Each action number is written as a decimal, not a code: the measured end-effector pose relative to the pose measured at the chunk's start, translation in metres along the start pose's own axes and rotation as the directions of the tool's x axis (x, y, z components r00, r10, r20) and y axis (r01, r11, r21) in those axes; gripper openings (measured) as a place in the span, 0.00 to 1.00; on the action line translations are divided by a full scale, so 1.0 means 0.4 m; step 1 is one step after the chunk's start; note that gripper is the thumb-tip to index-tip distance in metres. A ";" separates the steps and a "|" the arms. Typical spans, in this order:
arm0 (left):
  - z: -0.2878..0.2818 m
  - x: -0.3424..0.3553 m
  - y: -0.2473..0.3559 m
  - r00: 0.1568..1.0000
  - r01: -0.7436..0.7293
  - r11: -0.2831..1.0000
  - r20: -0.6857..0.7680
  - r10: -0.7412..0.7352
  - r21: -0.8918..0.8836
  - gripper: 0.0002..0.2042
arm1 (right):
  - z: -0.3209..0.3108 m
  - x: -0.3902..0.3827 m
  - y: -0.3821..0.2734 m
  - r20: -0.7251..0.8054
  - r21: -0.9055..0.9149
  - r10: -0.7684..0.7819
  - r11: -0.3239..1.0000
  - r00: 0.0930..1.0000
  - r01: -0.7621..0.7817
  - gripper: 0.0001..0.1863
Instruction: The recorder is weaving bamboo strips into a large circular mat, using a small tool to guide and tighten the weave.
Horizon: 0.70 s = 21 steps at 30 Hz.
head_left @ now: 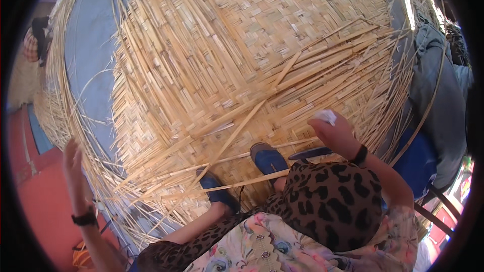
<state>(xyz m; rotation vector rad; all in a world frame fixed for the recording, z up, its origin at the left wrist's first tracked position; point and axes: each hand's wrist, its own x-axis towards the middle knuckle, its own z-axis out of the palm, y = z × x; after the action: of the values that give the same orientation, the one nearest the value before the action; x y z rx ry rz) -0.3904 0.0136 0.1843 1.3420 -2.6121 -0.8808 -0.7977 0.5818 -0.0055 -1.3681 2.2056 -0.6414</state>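
A large mat of pale split cane (287, 20) spreads before me, woven at the far side and with long loose strips (176, 55) across it. Raised off the mat's left edge, my left hand (74, 174) has its fingers stretched out and holds nothing. My right hand (339, 135) is curled closed above the near right part of the mat. Something white and crumpled (326, 117), like cloth or tissue, shows at its fingers; whether it is held or wrapped on cannot be told. Just below that hand is a dark, flat, blade-like piece (310, 153).
My feet in blue shoes (267, 160) rest on the mat's near part. Long strip ends stick out along both sides. At the right sits a person in grey trousers (436, 100), close to the mat. Another person (38, 43) is at the far left. Red flooring (45, 196) lies left.
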 end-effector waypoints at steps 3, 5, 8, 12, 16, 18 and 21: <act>0.480 -0.012 0.316 0.912 -0.022 0.947 0.382 0.150 -0.321 0.20 | 0.135 0.265 -0.048 -0.131 -0.304 -0.322 0.913 0.938 0.271 0.14; 0.680 -0.079 0.451 0.611 -0.024 0.909 0.714 0.343 -0.416 0.20 | 0.177 0.352 -0.047 -0.153 -0.364 -0.424 0.864 0.892 0.348 0.14; 0.884 -0.195 0.450 0.336 0.294 0.753 0.801 0.495 -0.589 0.23 | 0.183 0.397 -0.053 -0.042 -0.260 -0.498 0.843 0.866 0.472 0.15; 1.015 -0.255 0.321 0.782 0.619 -0.198 0.572 0.249 -0.760 0.34 | 0.016 0.378 -0.122 0.129 0.048 -0.410 0.912 0.903 0.407 0.11; 0.964 -0.233 0.323 0.923 0.286 -0.556 0.380 -0.058 -0.781 0.34 | -0.228 0.374 -0.009 0.166 -0.214 -0.208 0.947 0.964 0.241 0.11; 0.936 -0.208 0.292 0.908 0.414 -0.555 0.370 0.197 -0.721 0.30 | -0.365 0.405 0.065 0.161 -0.549 -0.156 0.806 0.975 0.220 0.17; 0.931 -0.134 0.289 0.879 0.145 -0.680 0.409 -0.244 -0.718 0.22 | -0.379 0.449 0.046 0.099 -0.780 -0.218 0.588 0.971 0.212 0.24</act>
<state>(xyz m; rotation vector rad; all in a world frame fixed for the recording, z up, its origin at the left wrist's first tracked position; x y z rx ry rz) -0.5585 0.2767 -0.0551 0.9222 0.0570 -2.2316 -0.9731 0.4478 0.0770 -2.0692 2.4473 0.3660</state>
